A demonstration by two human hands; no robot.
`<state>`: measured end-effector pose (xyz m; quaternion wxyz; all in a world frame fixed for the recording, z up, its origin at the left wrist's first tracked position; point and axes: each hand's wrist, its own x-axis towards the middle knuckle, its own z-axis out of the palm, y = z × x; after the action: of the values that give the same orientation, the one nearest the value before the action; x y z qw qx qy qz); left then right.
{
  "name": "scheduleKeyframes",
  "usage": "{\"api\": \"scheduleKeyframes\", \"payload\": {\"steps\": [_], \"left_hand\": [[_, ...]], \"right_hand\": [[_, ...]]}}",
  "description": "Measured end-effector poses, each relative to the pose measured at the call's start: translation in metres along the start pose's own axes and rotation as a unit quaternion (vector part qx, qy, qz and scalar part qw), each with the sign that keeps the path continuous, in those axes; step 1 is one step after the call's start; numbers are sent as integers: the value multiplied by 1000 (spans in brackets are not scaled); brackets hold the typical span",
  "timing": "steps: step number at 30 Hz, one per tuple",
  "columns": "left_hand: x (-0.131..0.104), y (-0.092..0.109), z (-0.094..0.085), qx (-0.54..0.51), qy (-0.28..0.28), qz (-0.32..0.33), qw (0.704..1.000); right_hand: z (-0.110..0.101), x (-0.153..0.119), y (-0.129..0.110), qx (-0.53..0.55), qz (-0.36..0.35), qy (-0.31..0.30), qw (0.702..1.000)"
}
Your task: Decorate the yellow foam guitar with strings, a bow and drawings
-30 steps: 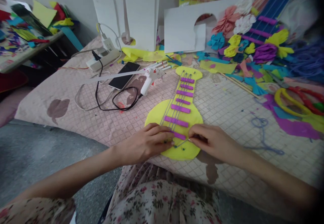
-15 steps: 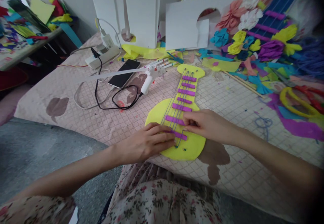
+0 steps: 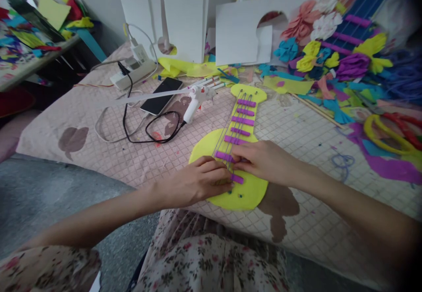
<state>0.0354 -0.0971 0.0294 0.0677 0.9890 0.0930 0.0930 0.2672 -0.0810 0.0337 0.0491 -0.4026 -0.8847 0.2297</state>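
A yellow guitar-shaped cutout [image 3: 252,193] lies on the patterned tablecloth, its round body toward me. Purple strips [image 3: 243,121] cross its neck and body, and thin grey-blue strings [image 3: 224,131] run lengthwise over them. My left hand [image 3: 201,181] rests on the lower left of the body, fingers together over the strings and part of the lowest purple strip. At the right, my right hand [image 3: 260,160] is closed in a pinch over the strings beside the second-lowest strip. What its fingertips hold is too small to make out.
A white glue gun [image 3: 194,103] with a black cord stands left of the neck, near a phone [image 3: 161,96] and a power strip [image 3: 133,72]. White boards [image 3: 240,32] lean behind. Paper flowers [image 3: 354,65], scraps, wooden sticks [image 3: 318,109] and scissors [image 3: 387,133] lie right.
My right hand has moved slightly left, over the strings. My left hand has shifted a little right, and the hands are now closer together.
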Motion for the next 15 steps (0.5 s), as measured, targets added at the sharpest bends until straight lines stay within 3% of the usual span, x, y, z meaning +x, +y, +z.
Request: {"api": "scheduleKeyframes", "payload": {"steps": [10, 15], "left_hand": [[-4, -6, 3, -16, -26, 4, 1000], [-4, -7, 3, -4, -16, 20, 1000]], "right_hand": [[-10, -3, 10, 41, -20, -33, 998], [-9, -3, 19, 73, -31, -13, 997]]}}
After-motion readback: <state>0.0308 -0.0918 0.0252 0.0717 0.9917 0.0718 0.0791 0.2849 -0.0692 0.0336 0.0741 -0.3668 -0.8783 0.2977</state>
